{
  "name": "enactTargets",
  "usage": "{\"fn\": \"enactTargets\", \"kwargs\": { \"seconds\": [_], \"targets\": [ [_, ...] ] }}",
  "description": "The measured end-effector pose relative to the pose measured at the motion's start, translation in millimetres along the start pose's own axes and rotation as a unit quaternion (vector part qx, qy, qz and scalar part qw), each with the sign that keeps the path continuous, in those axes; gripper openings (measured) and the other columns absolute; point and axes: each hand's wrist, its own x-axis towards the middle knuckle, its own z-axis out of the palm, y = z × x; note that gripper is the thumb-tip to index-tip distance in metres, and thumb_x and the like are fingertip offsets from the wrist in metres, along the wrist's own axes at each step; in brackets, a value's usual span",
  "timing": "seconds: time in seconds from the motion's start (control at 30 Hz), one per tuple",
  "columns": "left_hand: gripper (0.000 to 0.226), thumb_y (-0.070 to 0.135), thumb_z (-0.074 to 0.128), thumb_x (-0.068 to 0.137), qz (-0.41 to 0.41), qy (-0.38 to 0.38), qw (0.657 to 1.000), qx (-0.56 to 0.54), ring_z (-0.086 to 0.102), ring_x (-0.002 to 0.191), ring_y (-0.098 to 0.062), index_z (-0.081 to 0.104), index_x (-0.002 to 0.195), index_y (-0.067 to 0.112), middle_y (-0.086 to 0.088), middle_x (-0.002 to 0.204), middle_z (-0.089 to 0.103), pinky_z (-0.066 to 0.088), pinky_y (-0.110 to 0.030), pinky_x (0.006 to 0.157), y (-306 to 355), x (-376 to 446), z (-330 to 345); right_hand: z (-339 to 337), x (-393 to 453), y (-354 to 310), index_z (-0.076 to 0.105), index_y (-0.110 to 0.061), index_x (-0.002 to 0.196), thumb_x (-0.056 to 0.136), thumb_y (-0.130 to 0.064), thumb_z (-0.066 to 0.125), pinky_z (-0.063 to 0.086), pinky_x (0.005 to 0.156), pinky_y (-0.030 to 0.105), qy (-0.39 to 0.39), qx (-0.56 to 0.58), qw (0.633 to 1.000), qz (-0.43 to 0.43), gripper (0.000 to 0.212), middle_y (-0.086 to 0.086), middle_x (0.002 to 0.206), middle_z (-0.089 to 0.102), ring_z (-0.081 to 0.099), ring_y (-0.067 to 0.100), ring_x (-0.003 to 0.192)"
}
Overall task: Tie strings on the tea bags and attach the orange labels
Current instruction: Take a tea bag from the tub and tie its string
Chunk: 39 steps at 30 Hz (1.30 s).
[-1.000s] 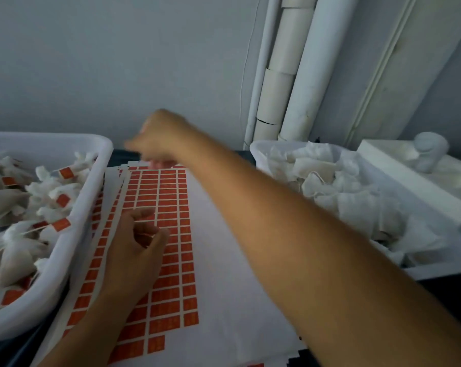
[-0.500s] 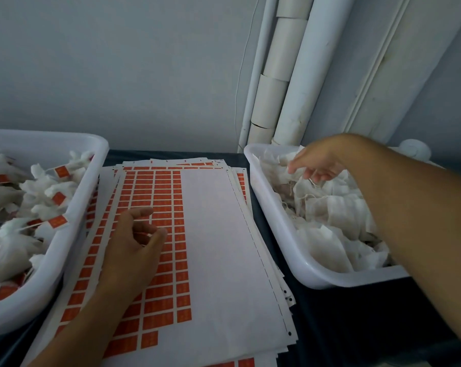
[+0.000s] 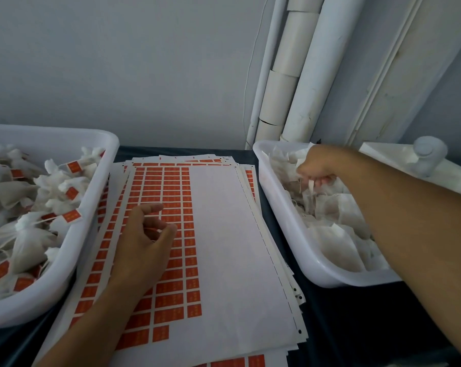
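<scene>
Reaching into the tub (image 3: 282, 207) at the bench's right edge, your right hand (image 3: 320, 166) pinches a tea bag (image 3: 311, 185), while your left hand (image 3: 142, 247) rests loosely curled, holding nothing, on the label sheets (image 3: 224, 234).

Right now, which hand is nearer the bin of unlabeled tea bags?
Right. The right hand is inside the right-side bin, fingers pinching a bag among the unlabeled tea bags. The left hand hovers over the label sheets, left of that bin.

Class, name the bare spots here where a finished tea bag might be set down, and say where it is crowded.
Free: the sheet's blank white part, between the orange labels and the right tray. Crowded: both trays; the left tray is heaped with labelled bags.
</scene>
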Motion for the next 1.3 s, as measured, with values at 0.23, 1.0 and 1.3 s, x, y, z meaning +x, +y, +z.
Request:
{"fn": "enactTargets", "kwargs": {
  "seconds": [0.23, 1.0, 1.3],
  "targets": [
    [0.037, 0.031, 0.071, 0.095, -0.004, -0.006, 1.000, -0.002, 0.065, 0.079, -0.010, 0.048, 0.120, 0.043, 0.016, 0.094, 0.062, 0.044, -0.010, 0.059, 4, -1, -2, -44, -7, -15, 0.068, -0.001, 0.105, 0.098, -0.062, 0.048, 0.042, 0.075, 0.033, 0.259, -0.150, 0.951, -0.071, 0.065, 0.021, 0.119, 0.066, 0.061, 0.040, 0.105],
    [0.050, 0.062, 0.052, 0.090, -0.114, -0.193, 0.919, -0.326, 0.074, 0.102, -0.030, 0.061, 0.130, 0.033, -0.006, 0.120, 0.072, 0.062, -0.047, 0.086, 29, -14, -29, 82, -122, -151, 0.060, -0.018, 0.072, 0.098, -0.060, 0.039, 0.049, 0.064, 0.027, 0.033, 0.317, 0.798, -0.512, 0.053, 0.006, 0.070, 0.059, 0.057, 0.023, 0.065],
    [0.016, 0.044, 0.067, 0.093, 0.017, -0.068, 0.989, -0.132, 0.068, 0.089, -0.007, 0.071, 0.100, 0.031, 0.015, 0.090, 0.070, 0.054, -0.014, 0.061, 19, -12, -15, 132, -103, -126, 0.060, -0.038, 0.125, 0.093, -0.068, 0.042, 0.050, 0.069, 0.015, 0.087, 0.402, 0.827, -0.384, 0.048, -0.023, 0.102, 0.065, 0.065, -0.003, 0.089]
  ]
}}
